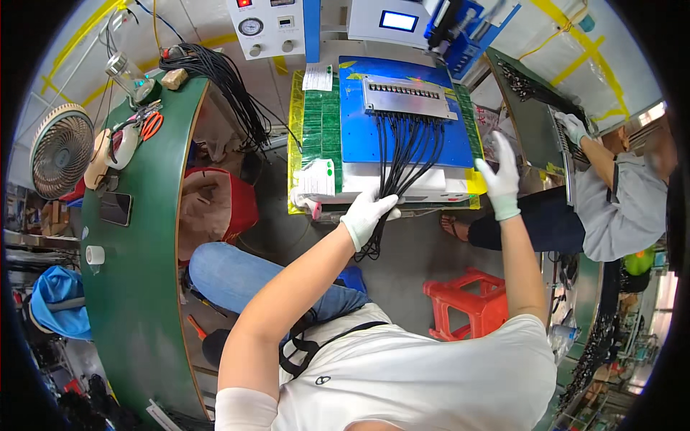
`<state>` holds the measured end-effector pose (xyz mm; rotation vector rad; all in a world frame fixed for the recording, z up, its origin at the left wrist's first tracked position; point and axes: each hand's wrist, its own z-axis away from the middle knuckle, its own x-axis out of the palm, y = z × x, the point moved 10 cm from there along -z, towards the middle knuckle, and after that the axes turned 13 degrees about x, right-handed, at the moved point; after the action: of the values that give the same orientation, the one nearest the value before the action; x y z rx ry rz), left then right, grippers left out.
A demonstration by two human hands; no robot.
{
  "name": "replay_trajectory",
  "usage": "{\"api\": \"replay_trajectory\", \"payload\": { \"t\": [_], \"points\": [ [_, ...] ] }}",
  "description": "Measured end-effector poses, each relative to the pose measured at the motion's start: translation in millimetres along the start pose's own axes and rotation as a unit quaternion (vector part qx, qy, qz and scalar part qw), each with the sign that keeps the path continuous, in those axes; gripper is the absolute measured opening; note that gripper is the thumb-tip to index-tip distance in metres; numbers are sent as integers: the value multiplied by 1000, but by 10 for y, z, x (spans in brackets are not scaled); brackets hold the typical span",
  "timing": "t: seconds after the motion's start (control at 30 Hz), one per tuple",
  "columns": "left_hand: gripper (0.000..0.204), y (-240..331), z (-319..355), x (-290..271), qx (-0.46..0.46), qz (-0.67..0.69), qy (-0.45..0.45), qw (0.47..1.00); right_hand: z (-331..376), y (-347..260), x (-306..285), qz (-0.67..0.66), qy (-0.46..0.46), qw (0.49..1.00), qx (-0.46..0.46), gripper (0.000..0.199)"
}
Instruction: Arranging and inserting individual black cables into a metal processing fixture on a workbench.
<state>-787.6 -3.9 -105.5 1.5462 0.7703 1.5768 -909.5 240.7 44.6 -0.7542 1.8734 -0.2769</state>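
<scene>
My left hand [369,212], in a white glove, is closed around a bundle of black cables [405,154]. The cables run up from my grip and fan out to a silver metal fixture [408,98] with a row of slots. This fixture lies on a blue plate [357,141] on the machine bed. Below my left hand the loose cable ends hang down. My right hand [500,177], also gloved in white, is raised to the right of the blue plate, with fingers apart and nothing in it.
A green table [147,237] on the left bears a fan [62,151], orange-handled scissors [152,126], a phone [116,208] and a heap of black cables [223,86]. A red stool [471,305] stands below. At the right, a co-worker [624,205] sits with a gloved hand on another fixture.
</scene>
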Motion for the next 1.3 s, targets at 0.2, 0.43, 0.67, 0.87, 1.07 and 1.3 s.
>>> {"api": "replay_trajectory", "payload": {
  "t": [0.2,0.43,0.67,0.87,1.07,1.3],
  "points": [
    [67,391,-27,-195,169,-311,42,934,432,-1510,739,-252,-220,942,-36,64],
    [63,1264,1021,-403,190,-333,70,921,884,-2604,1176,-340,-382,851,-119,44],
    [41,1798,2849,-1266,143,-254,369,883,1375,-3414,1574,-380,-436,788,-212,33],
    [39,1798,3994,-1614,204,-236,531,788,1856,-3956,1820,-421,-449,734,-289,27],
    [37,1647,4693,-1600,233,-200,627,715,2294,-4698,2013,-454,-502,653,-340,25],
    [29,1626,5768,-1125,217,-264,767,542,2945,-5493,2074,-413,-623,522,-412,28]
  ]
}}
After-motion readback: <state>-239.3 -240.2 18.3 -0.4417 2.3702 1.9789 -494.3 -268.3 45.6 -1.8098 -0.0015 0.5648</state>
